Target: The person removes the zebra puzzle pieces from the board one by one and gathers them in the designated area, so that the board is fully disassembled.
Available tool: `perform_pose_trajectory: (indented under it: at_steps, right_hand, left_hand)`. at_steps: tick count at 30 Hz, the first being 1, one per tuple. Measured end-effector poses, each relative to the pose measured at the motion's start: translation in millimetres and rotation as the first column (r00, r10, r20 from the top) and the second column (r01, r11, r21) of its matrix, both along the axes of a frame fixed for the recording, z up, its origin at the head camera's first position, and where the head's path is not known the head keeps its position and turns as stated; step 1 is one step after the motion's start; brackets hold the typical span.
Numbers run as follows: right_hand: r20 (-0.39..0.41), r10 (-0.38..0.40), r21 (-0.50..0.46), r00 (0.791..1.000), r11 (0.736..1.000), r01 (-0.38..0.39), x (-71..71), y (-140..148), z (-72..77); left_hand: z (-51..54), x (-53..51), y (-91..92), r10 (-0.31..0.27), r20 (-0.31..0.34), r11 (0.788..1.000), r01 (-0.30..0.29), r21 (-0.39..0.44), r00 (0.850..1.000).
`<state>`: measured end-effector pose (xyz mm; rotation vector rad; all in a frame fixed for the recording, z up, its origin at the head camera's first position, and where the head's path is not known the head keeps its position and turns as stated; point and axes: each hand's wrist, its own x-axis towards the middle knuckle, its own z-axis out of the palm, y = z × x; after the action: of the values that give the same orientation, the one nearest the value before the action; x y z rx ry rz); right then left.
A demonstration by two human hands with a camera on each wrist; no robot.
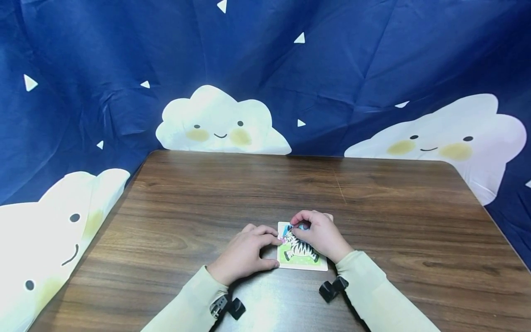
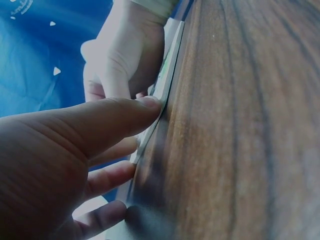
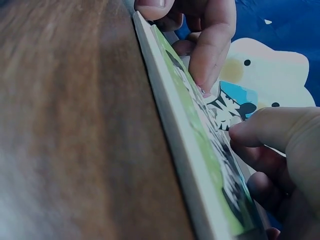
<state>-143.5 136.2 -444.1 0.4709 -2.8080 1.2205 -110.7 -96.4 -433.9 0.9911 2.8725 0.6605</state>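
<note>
A small zebra jigsaw puzzle (image 1: 300, 263) lies flat on the table, with a green and blue picture and a pale border. My left hand (image 1: 245, 252) rests at its left side, thumb at the near corner and fingers spread along the edge. In the right wrist view, the left index finger touches the picture. My right hand (image 1: 321, 234) is over the puzzle's upper part. Between its thumb and index finger it pinches a puzzle piece (image 3: 227, 109) with black-and-white stripes and some blue, tilted up from the picture. The right hand hides the puzzle's upper right part.
The brown wood-grain table (image 1: 199, 193) extends around the puzzle on all sides. Behind it hangs a blue cloth (image 1: 323, 78) with smiling white clouds and small triangles. Both wrists wear black straps with small devices.
</note>
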Motion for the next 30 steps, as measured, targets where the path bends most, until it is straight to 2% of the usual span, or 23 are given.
perform_pose_trajectory:
  at_steps: [7,15,20,25,30]
  right_hand:
    - [0.003,-0.012,-0.036,1.0,0.999,0.012,-0.2,-1,0.1]
    - [0.067,-0.003,-0.108,0.998,0.994,0.01,-2.4,5,2.4]
    - [0.086,0.012,-0.144,0.996,0.99,0.001,-6.4,15,1.9]
    - [0.125,-0.026,-0.15,0.992,0.988,0.044,-10.4,26,1.2]
    - [0.112,-0.067,-0.147,0.991,0.986,0.083,-14.0,36,-0.1]
  left_hand:
    - [-2.0,-0.6,-0.5,-0.002,0.007,1.0,0.002,0.004,1.0]
    - [-2.0,-1.1,-1.2,-0.01,-0.001,1.0,0.01,0.004,1.0]
    - [-1.9,-1.5,-0.9,-0.013,0.017,1.0,0.013,0.002,1.0]
    - [-2.6,-2.3,-1.4,-0.021,0.041,1.0,0.021,0.001,0.999]
    - [-2.6,-2.1,-1.9,-0.023,0.045,1.0,0.023,0.002,0.999]
